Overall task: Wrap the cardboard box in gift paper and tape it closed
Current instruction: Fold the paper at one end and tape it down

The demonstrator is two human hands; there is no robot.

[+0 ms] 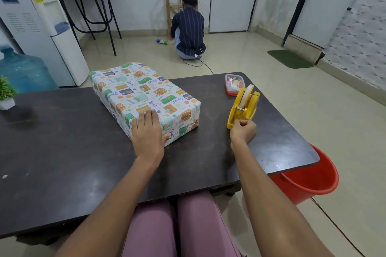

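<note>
Here, on the dark desk (62, 142), the box (144, 98) lies fully covered in patterned gift paper, set at a slant near the middle, its far end reaching past the desk's back edge. The left hand (147, 131) lies flat on the near end of the box, fingers straight and pressing the paper down, thumb over the near edge. The right hand (243, 130) is at the near end of the yellow tape dispenser (243, 108), its fingers curled and pinching there; whether it grips the dispenser's base or a tape end I cannot tell, since the fingers hide the spot.

Just behind the dispenser sits a small clear container with a red base (234, 84); red and white things lie inside, too small to make out. A red bucket (309, 179) stands on the floor at the desk's right corner, partly hidden under it, its contents out of sight. At the left edge a little potted plant (6, 94) is cut off, and a blue water jug (25, 71) stands behind it. Another person (189, 31) crouches by the far wall, back turned.
</note>
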